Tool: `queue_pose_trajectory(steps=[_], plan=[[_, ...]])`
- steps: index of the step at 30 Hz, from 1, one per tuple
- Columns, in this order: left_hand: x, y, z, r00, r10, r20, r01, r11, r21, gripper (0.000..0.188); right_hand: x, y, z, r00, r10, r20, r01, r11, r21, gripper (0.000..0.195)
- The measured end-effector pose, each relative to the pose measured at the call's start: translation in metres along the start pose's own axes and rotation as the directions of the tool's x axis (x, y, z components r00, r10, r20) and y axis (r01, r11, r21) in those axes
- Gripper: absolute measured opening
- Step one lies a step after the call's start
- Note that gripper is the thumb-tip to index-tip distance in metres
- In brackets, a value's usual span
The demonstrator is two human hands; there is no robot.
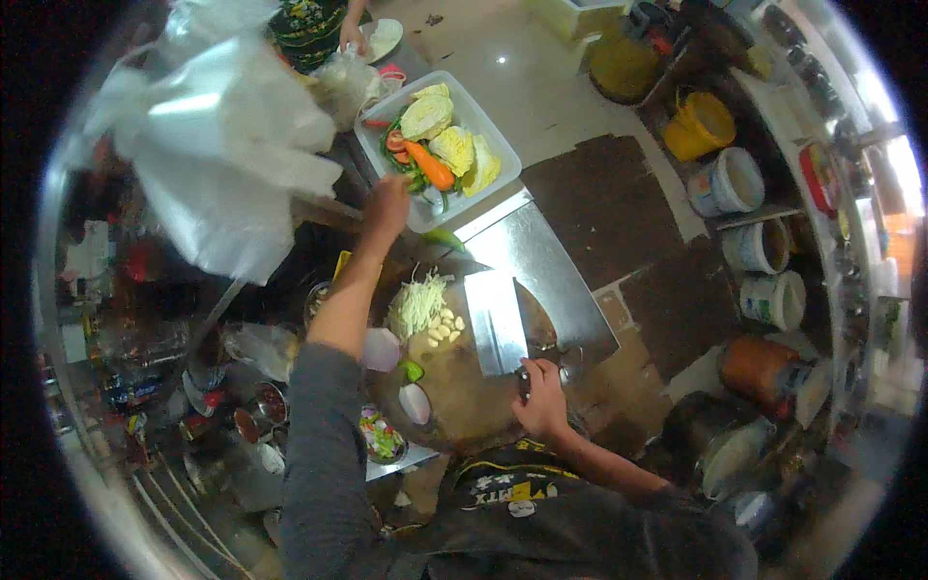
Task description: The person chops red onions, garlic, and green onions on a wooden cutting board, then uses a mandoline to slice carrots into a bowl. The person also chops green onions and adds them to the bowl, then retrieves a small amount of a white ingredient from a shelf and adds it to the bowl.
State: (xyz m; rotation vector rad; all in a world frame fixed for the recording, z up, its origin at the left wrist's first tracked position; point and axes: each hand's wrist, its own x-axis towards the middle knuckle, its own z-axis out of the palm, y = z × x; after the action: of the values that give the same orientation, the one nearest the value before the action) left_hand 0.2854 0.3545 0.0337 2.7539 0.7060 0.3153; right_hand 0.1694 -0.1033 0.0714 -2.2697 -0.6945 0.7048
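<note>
My right hand (pixel 540 399) grips the handle of a cleaver (pixel 496 319), whose wide blade lies over the round chopping board (pixel 464 406). My left hand (pixel 391 199) reaches to the near left edge of a white plastic tub (pixel 500 138); its fingertips are blurred, so a hold cannot be told. In the tub are a carrot (pixel 431 167), cut cabbage (pixel 428 117), a cut tomato (pixel 395 141) and green peppers. The board bears shredded cabbage (pixel 420 301), garlic cloves (pixel 444 330), a green pepper piece (pixel 412 370) and a pale onion piece (pixel 414 404).
A steel counter (pixel 554 268) adjoins the board. White plastic bags (pixel 217 145) hang at the upper left. A bowl of chopped vegetables (pixel 380 438) sits near the board. Buckets (pixel 727 181) line a shelf at the right. Another person's hand (pixel 353 38) is at the top beside a plate (pixel 384 40).
</note>
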Motion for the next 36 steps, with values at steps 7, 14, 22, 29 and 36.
queue_pose_trajectory(steps=[7,14,22,29,36], plan=[[0.087,-0.019,0.032,0.946,0.014,0.323,-0.232,0.724,0.649,0.027,0.010,0.016,-0.037,0.972,0.131,0.197,-0.183,0.944,0.274,0.089],[0.104,-0.039,0.045,0.908,0.041,0.417,-0.369,0.550,0.749,0.030,0.014,0.028,-0.037,0.955,0.145,0.260,-0.226,0.922,0.315,0.086],[0.106,-0.006,-0.020,0.903,0.081,0.423,-0.387,0.584,0.714,0.021,0.022,0.032,-0.054,0.966,0.045,0.254,-0.134,0.929,0.346,0.078],[-0.108,0.124,-0.138,0.922,-0.129,0.364,0.212,0.957,-0.197,0.034,0.046,0.053,-0.055,0.939,-0.098,0.329,-0.047,0.913,0.404,0.042],[-0.377,0.177,-0.057,0.833,-0.456,0.314,0.551,0.743,-0.381,0.035,0.034,0.035,-0.100,0.874,-0.009,0.485,-0.134,0.957,0.259,0.029]])
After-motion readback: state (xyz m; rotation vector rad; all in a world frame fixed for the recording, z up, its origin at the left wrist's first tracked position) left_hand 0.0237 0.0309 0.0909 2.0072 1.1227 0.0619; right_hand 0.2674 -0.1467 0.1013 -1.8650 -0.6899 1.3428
